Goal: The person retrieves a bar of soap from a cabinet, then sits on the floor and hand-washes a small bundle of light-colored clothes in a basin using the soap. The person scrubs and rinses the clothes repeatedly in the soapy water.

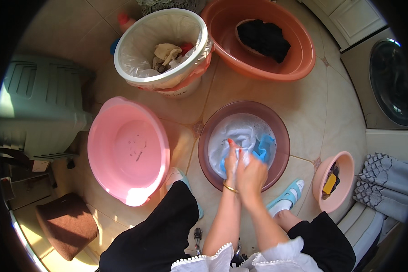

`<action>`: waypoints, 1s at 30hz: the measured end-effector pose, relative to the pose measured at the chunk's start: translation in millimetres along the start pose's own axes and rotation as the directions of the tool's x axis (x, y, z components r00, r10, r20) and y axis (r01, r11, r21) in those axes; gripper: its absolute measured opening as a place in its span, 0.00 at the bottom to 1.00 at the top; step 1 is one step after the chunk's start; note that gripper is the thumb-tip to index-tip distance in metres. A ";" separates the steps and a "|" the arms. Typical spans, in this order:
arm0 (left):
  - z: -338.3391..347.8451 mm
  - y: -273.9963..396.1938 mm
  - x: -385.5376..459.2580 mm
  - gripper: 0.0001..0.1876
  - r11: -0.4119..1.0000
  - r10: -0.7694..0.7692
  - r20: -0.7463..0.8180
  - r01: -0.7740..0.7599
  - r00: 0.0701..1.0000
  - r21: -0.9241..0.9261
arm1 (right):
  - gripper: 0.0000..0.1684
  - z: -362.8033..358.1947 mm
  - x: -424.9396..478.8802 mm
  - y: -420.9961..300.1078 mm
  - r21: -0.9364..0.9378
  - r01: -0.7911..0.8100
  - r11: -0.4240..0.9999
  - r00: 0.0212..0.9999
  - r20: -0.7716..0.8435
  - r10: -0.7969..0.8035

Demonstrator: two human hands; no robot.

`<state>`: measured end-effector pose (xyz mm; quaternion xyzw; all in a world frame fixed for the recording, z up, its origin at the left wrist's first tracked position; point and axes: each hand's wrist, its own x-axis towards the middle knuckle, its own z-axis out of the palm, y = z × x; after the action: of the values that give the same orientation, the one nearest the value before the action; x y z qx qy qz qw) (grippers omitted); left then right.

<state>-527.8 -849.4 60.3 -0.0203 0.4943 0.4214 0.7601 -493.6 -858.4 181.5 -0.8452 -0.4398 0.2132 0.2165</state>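
Observation:
My left hand (pixel 230 165), with a gold bangle at the wrist, is over the dark mauve basin (pixel 284 146) and grips part of a wet white and blue cloth (pixel 266 147). Against it my right hand (pixel 252 172) is closed on a bunch of the same cloth, slightly blurred. Most of the cloth lies in cloudy, sudsy water (pixel 221 132) inside the basin. I cannot tell whether the white and the blue parts are one piece.
Left of the basin stands a pink tub (pixel 122 142). Behind are a lined white bin (pixel 122 66) with cloths and an orange tub (pixel 301 64) with black cloth (pixel 261 37). On the right are a small peach basin (pixel 348 170) with a yellow bar and a front-loading washing machine (pixel 357 64).

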 end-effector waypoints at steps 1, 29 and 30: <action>-2.4 -2.0 4.5 0.26 0.999 0.003 0.025 -0.003 1.000 -0.035 | 0.23 -0.5 -15.7 -0.3 0.106 0.008 0.994 1.000 -0.010 -0.007; 33.8 4.2 -23.2 0.24 0.973 -0.027 0.057 0.039 0.998 -0.225 | 0.22 1.5 20.7 26.2 0.037 -0.109 0.993 0.994 0.007 0.109; 14.5 8.1 -7.5 0.24 0.970 0.036 0.178 0.008 0.983 -0.244 | 0.22 2.2 -6.2 15.3 0.129 -0.042 0.991 0.999 -0.020 0.045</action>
<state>-523.6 -842.4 76.6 -0.0716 0.3679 0.4843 0.7906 -488.1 -871.1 172.4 -0.8412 -0.4043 0.2360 0.2705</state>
